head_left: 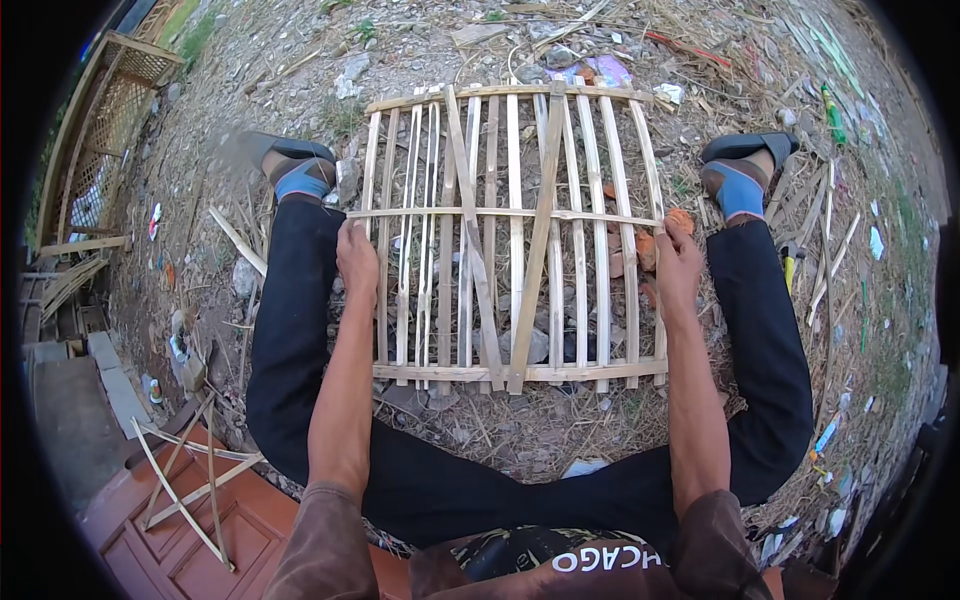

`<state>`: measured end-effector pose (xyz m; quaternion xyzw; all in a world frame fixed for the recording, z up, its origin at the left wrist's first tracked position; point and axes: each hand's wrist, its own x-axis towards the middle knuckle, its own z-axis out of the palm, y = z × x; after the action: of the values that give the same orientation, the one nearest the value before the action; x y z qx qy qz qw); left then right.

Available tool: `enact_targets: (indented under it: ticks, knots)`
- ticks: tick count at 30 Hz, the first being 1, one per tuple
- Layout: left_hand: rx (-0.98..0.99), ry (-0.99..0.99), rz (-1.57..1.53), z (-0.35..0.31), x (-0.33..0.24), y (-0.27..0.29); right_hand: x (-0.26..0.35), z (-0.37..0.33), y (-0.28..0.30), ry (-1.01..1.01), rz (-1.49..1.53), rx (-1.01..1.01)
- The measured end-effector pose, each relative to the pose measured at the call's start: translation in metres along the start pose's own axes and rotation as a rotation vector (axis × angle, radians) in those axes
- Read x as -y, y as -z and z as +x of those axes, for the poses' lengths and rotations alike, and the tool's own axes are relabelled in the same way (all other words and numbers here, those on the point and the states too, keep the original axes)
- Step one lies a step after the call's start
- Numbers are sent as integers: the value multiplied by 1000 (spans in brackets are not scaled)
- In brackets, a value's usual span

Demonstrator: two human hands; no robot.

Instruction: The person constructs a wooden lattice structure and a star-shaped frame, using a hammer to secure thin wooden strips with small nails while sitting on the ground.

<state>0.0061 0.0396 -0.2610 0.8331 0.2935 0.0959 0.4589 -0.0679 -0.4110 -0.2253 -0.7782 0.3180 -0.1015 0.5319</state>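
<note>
On the ground between my legs lies a wooden slat panel (514,160), its upright strips joined by a rail at the far end and one at the near end. Across its middle runs a thin wooden slat (400,212). My left hand (357,260) is closed at the slat's left end, by the panel's left edge. At the opposite end, my right hand (679,262) grips near the panel's right edge. Two loose-looking slanted slats, one on the left (470,230) and one on the right (538,250), lie over the uprights. Fingertips of both hands are partly hidden.
A hammer (790,265) lies right of my right leg, among wood strips. Farther off is a green bottle (833,115). Broken orange brick (646,250) shows by the panel. At lower left, thin strips rest on a reddish panelled door (180,555); a woven panel (105,145) stands at far left.
</note>
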Motion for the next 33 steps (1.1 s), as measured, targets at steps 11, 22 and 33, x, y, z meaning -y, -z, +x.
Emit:
enact_targets:
  ticks: [11,22,33]
  knots:
    - [-14,-9,-150,5,0,-19,-21,19,5,137,-69,-47]
    - [18,17,-249,3,3,-10,-15,19,1,92,-4,-64]
    - [5,40,-342,7,8,-8,-15,27,9,56,5,49]
